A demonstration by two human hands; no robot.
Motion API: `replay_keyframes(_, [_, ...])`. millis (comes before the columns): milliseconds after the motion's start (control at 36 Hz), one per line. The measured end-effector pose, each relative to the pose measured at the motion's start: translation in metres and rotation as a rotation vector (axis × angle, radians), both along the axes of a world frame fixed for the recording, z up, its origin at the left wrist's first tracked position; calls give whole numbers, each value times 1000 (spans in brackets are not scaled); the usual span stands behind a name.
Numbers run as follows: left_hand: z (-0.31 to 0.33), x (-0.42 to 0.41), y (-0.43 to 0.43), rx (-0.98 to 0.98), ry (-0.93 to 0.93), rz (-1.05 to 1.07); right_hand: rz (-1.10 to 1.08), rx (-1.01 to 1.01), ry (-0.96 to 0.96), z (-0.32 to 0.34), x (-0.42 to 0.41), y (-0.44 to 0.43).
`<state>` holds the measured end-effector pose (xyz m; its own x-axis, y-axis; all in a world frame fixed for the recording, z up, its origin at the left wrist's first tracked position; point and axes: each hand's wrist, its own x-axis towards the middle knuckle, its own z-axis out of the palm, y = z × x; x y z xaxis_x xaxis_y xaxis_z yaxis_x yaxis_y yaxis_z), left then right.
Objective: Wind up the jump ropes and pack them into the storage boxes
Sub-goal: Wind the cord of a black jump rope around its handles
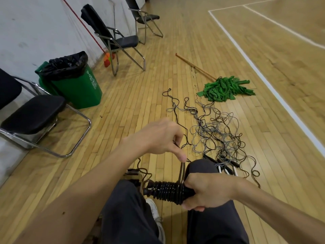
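The right hand (205, 192) grips the black jump rope handles (189, 191), low between the knees (202, 167). Black cord (167, 191) is wound round them in tight rings. The left hand (158, 136) is higher up, apart from the right one, and pinches the loose cord (182, 170) that runs down to the handles. I think the next ring is being laid. To do it well, keep the cord pulled tight and put each ring right beside the last one, not on top. Farther off, more jump ropes (216, 136) lie in a messy tangle on the wood floor (140, 95). Pull slowly so they do not knot. A green mop (225, 88) lies past them
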<state>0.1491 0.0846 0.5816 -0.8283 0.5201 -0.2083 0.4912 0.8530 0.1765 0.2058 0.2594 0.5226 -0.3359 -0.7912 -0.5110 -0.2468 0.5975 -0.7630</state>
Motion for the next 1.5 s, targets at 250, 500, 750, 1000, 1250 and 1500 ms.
replay_keyframes(250, [-23, 0, -10, 252, -271, 89, -19, -144, -1, 7, 9, 5])
replay_keyframes(500, [-53, 10, -25, 574, -453, 192, -123, -273, -20, 7, 7, 16])
replay_keyframes(750, [-75, 24, -28, 719, -651, 281, -242, -504, -142, 14, -7, 26])
replay_keyframes(1000, [-83, 24, -20, 704, -433, 366, -402, -595, -182, 13, -18, 30])
replay_keyframes(1250, [-90, 29, -15, 670, -528, 392, -527, -569, -67, -7, -31, 25])
replay_keyframes(1500, [-109, 36, -27, 607, -489, 356, -558, -386, 99, -40, -45, 29])
